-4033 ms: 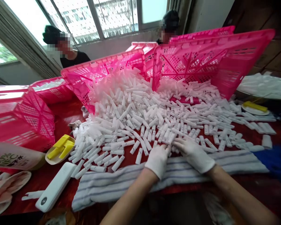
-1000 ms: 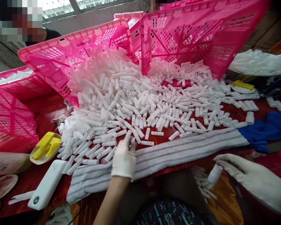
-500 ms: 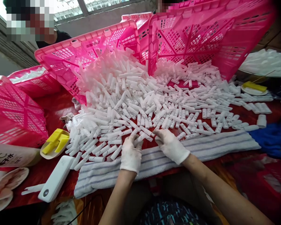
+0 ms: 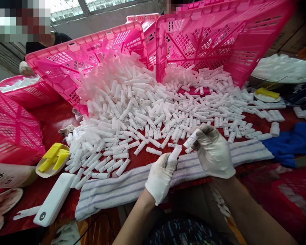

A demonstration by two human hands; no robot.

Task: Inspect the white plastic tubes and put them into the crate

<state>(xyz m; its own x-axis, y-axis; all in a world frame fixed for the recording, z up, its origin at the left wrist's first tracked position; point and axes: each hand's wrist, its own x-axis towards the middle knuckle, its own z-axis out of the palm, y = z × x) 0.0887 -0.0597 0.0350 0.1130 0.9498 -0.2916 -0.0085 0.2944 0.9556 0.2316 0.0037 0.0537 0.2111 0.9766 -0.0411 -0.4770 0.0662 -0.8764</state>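
White-gloved left hand (image 4: 160, 177) and right hand (image 4: 214, 151), each gripping one smooth white plastic tube (image 4: 173, 153), above striped towel (image 4: 122, 187) at table's near edge.

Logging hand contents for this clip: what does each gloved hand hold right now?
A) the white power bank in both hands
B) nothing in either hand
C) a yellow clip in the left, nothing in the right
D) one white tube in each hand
D: the left hand grips a white tube and the right hand grips another white tube, both lifted above the striped towel.
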